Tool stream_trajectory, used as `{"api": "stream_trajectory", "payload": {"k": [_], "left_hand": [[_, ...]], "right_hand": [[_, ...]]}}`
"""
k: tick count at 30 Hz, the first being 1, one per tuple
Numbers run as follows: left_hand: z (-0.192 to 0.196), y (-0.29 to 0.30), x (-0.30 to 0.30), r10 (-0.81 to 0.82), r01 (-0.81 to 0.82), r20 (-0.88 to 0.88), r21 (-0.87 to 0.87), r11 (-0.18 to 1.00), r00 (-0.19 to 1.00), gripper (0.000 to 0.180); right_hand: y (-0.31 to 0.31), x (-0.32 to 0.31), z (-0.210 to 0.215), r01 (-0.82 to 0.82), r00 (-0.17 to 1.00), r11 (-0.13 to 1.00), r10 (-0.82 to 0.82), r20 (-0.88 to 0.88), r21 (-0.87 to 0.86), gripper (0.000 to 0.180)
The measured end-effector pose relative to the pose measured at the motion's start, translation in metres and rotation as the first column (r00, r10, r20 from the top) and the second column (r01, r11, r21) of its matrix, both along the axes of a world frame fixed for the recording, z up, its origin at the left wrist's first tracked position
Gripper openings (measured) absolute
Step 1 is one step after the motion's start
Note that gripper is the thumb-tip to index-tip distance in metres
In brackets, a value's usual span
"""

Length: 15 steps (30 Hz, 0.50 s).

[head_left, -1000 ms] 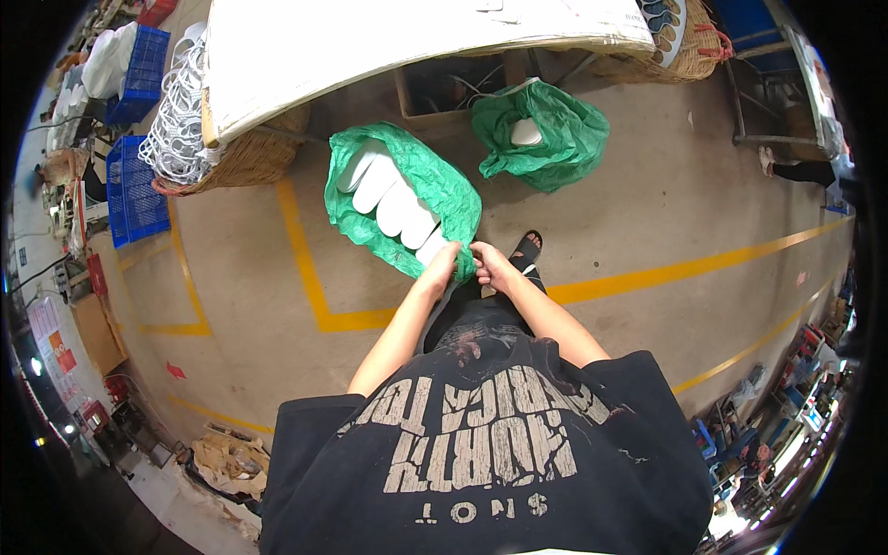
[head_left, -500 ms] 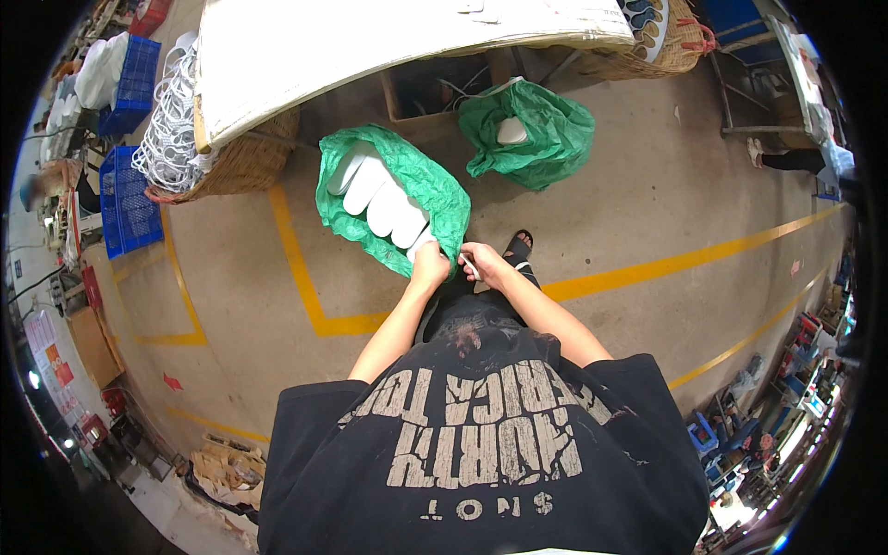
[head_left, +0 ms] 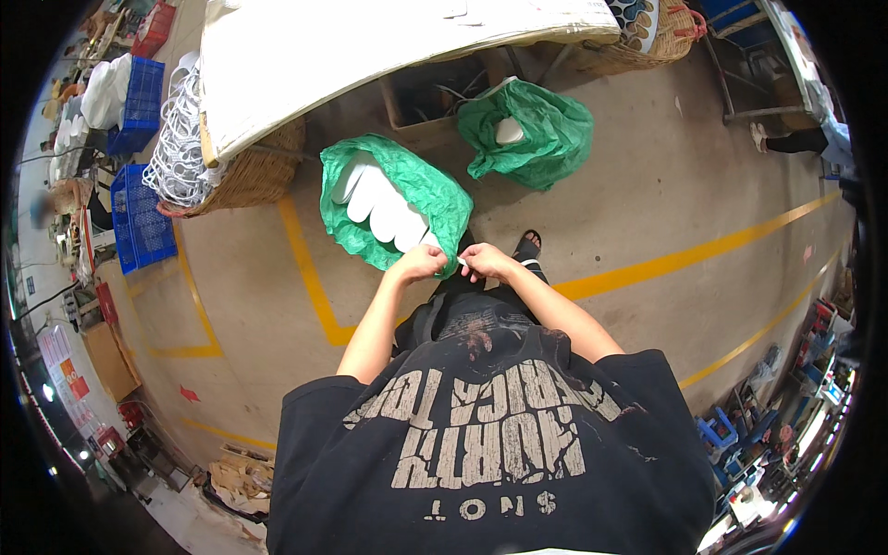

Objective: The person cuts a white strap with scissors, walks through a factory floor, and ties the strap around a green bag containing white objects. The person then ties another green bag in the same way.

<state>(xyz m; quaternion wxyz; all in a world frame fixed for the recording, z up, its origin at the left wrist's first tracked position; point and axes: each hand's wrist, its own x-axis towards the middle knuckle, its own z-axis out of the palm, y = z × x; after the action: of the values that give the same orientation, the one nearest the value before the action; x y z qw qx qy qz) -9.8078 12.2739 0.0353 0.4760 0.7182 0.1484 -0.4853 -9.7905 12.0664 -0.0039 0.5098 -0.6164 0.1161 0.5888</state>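
A green plastic bag (head_left: 442,199) stands upright with its mouth wide, just ahead of my feet. Several white sole-shaped pieces (head_left: 384,221) lean side by side inside it. My left hand (head_left: 421,263) is closed at the near rim of the bag, pinching its edge. Close by on the right, my right hand (head_left: 488,263) has its fingers drawn together around a small white strip (head_left: 462,262) beside the bag's near corner. What the strip is cannot be made out fully.
A second green bag (head_left: 555,139) with white pieces stands farther right. Across the top runs a white-topped table (head_left: 388,42). Left of it, a wicker basket (head_left: 254,171) carries white cords (head_left: 185,148). Blue crates (head_left: 143,217) stand at the far left. Another person's leg (head_left: 795,142) shows at right.
My left hand has shifted slightly left and nearer, off the white pieces to the rim. My right hand has turned, so less of the white strip shows. The view has shifted slightly.
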Motion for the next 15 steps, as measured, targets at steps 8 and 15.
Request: {"api": "stream_trajectory", "payload": {"k": [8,15], "left_hand": [[-0.001,-0.017,-0.02,0.402,-0.533,-0.466,-0.188,0.825,0.788,0.018],[-0.031,-0.051,-0.027,0.103,-0.119,0.128,0.123,0.985,0.986,0.02]], "right_hand": [[-0.01,0.009,0.04,0.235,0.939,0.971,-0.237,-0.251,-0.04,0.02],[-0.023,0.013,0.042,0.232,0.889,0.969,-0.249,-0.385,-0.091,0.021]]}}
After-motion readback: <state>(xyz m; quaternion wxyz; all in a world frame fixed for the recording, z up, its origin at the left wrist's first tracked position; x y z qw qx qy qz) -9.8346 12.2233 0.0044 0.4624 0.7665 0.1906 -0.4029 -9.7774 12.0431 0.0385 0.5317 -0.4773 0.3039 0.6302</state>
